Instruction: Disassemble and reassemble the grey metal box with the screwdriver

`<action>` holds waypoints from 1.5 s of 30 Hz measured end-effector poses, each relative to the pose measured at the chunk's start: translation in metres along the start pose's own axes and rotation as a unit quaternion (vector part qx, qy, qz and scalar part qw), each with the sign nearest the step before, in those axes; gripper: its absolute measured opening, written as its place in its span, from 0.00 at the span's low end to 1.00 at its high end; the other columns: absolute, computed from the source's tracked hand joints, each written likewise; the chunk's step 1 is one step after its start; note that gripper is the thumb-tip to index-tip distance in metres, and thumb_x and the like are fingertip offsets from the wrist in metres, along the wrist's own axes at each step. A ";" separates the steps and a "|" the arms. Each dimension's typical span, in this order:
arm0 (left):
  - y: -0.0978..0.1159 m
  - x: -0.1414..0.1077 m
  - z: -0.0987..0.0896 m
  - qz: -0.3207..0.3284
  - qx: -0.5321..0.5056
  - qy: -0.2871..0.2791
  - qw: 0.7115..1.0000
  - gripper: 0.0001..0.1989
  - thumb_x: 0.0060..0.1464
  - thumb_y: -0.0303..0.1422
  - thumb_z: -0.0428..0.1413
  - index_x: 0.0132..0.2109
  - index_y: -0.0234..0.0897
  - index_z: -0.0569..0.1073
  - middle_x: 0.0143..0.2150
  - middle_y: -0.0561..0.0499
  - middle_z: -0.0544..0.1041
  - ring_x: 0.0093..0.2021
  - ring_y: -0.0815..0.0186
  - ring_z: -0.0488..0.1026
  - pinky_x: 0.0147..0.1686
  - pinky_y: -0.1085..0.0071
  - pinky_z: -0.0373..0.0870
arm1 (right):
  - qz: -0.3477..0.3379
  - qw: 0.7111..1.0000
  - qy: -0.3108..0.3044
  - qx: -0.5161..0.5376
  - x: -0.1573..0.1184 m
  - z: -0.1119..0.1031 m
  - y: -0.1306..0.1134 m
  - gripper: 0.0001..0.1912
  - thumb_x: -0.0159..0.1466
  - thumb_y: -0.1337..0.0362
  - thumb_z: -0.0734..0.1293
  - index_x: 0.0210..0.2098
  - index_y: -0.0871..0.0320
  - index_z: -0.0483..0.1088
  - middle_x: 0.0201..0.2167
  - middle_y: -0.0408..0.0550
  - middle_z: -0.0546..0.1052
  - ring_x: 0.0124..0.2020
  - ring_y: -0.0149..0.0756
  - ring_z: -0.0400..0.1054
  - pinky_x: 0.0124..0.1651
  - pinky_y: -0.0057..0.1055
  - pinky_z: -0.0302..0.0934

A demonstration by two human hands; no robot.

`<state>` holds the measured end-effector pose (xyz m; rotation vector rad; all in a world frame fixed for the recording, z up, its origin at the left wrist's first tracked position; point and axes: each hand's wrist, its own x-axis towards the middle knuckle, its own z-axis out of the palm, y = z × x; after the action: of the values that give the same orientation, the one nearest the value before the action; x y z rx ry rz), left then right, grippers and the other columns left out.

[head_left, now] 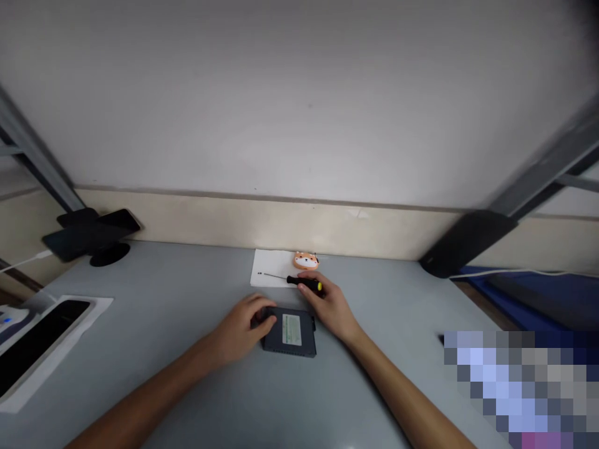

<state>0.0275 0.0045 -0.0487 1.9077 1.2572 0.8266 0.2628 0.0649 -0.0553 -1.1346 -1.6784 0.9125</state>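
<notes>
A dark, flat, box-like device (273, 338) with a pale printed label (292, 329) lies on the grey table. My left hand (248, 324) grips its left edge near the far corner, thumb on the top face. In my right hand (330, 305) is a screwdriver (299, 280) with a black handle and yellow end, held between thumb and fingers. Its thin shaft points left over a white sheet of paper (271, 262). Close to the tip, tiny dark pieces (259, 273), perhaps screws, rest on the paper. An orange-and-white animal-face case (306, 260) sits at the paper's right side.
A phone on a stand (110, 234) is at the back left. At the left edge lies a black-screened device (47, 340) on white paper. A black cylinder (461, 243) stands at the back right. The wall (299, 125) closes off the table's far edge.
</notes>
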 end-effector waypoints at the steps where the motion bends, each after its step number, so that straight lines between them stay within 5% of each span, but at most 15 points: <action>1: 0.000 -0.001 -0.002 0.001 0.001 -0.005 1.000 0.12 0.65 0.36 0.54 0.50 0.40 0.78 0.47 0.47 0.77 0.44 0.62 0.75 0.46 0.65 0.74 | 0.002 1.000 -0.006 0.002 0.000 0.000 0.001 0.18 0.65 0.49 0.69 0.49 0.52 0.76 0.50 0.50 0.81 0.53 0.47 0.73 0.58 0.44 0.64; 3: 0.001 -0.004 -0.009 0.007 -0.002 -0.037 0.999 0.16 0.64 0.37 0.56 0.58 0.43 0.75 0.55 0.46 0.75 0.50 0.61 0.75 0.52 0.62 0.73 | 0.004 1.000 -0.016 0.006 0.000 0.001 0.001 0.18 0.65 0.49 0.70 0.49 0.51 0.76 0.52 0.50 0.81 0.56 0.47 0.72 0.59 0.44 0.63; 6: 0.004 -0.011 -0.019 0.031 -0.001 -0.121 0.992 0.45 0.49 0.42 0.70 0.71 0.50 0.61 0.70 0.44 0.62 0.65 0.53 0.67 0.64 0.56 0.67 | 0.010 0.999 -0.031 0.010 -0.001 0.001 0.000 0.18 0.65 0.49 0.70 0.50 0.50 0.77 0.53 0.49 0.80 0.56 0.47 0.72 0.59 0.43 0.63; 8: 0.005 -0.014 -0.021 0.040 0.010 -0.146 0.988 0.52 0.44 0.40 0.73 0.72 0.53 0.58 0.71 0.45 0.59 0.68 0.50 0.64 0.67 0.53 0.64 | 0.013 0.999 -0.039 0.012 -0.001 0.001 -0.001 0.18 0.65 0.50 0.69 0.51 0.50 0.77 0.52 0.48 0.81 0.54 0.46 0.73 0.58 0.43 0.63; 11: 0.003 -0.013 -0.017 0.028 0.008 -0.114 0.993 0.44 0.48 0.34 0.70 0.70 0.53 0.63 0.68 0.46 0.64 0.62 0.54 0.69 0.64 0.56 0.68 | 0.014 0.999 -0.036 0.009 0.000 0.001 -0.001 0.19 0.65 0.50 0.69 0.51 0.50 0.77 0.52 0.48 0.81 0.55 0.46 0.73 0.58 0.43 0.63; 15: 0.000 -0.008 -0.012 -0.016 0.010 -0.077 0.997 0.44 0.44 0.35 0.72 0.67 0.50 0.67 0.54 0.47 0.74 0.42 0.62 0.74 0.46 0.64 0.75 | 0.004 1.000 -0.010 0.011 0.002 -0.002 0.001 0.19 0.65 0.50 0.69 0.51 0.51 0.77 0.54 0.50 0.80 0.58 0.47 0.71 0.62 0.45 0.60; 21: 0.006 -0.005 -0.015 -0.057 -0.003 -0.040 0.998 0.20 0.59 0.47 0.60 0.54 0.44 0.79 0.36 0.52 0.75 0.34 0.65 0.70 0.35 0.70 0.67 | 0.054 0.997 0.054 0.023 0.005 -0.007 -0.005 0.22 0.68 0.45 0.65 0.50 0.54 0.76 0.41 0.50 0.83 0.42 0.44 0.75 0.48 0.40 0.65; 25: 0.009 0.000 -0.009 -0.070 -0.002 -0.005 0.998 0.21 0.65 0.50 0.52 0.52 0.42 0.80 0.30 0.53 0.74 0.30 0.66 0.67 0.32 0.71 0.62 | 0.061 0.996 0.065 0.022 0.006 -0.008 -0.006 0.24 0.67 0.43 0.64 0.50 0.54 0.76 0.39 0.49 0.82 0.37 0.42 0.72 0.41 0.38 0.63; 33: 0.008 0.017 0.005 -0.069 -0.031 0.067 0.995 0.26 0.69 0.50 0.45 0.30 0.37 0.69 0.26 0.54 0.68 0.29 0.67 0.66 0.31 0.71 0.59 | 0.068 0.995 0.070 0.033 0.006 -0.008 -0.001 0.24 0.68 0.42 0.64 0.48 0.54 0.76 0.38 0.50 0.82 0.39 0.43 0.73 0.43 0.37 0.63; 39: -0.006 0.022 -0.011 0.000 -0.004 0.097 0.995 0.24 0.73 0.45 0.40 0.42 0.38 0.76 0.37 0.49 0.77 0.40 0.62 0.74 0.45 0.66 0.70 | 0.060 0.995 0.079 -0.005 0.005 -0.010 -0.003 0.26 0.67 0.41 0.64 0.47 0.55 0.77 0.37 0.50 0.83 0.36 0.43 0.73 0.42 0.37 0.63; 42: -0.021 0.038 -0.029 0.069 0.132 0.158 0.976 0.13 0.69 0.40 0.50 0.48 0.40 0.77 0.48 0.47 0.77 0.53 0.58 0.70 0.58 0.58 0.66 | 0.070 0.994 0.085 -0.008 0.005 -0.011 -0.004 0.26 0.67 0.40 0.63 0.47 0.55 0.77 0.35 0.50 0.82 0.33 0.41 0.71 0.39 0.36 0.61; 45: -0.036 0.059 -0.035 0.075 0.208 0.138 0.965 0.12 0.65 0.39 0.57 0.52 0.41 0.77 0.51 0.46 0.75 0.56 0.55 0.68 0.59 0.54 0.67 | 0.072 0.994 0.081 0.000 0.005 -0.013 -0.003 0.27 0.67 0.40 0.63 0.47 0.55 0.77 0.35 0.49 0.81 0.32 0.40 0.69 0.37 0.35 0.60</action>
<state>0.0004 0.0774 -0.0510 2.3023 1.5670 0.9943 0.2729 0.0699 -0.0470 -1.3077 -1.4801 0.8852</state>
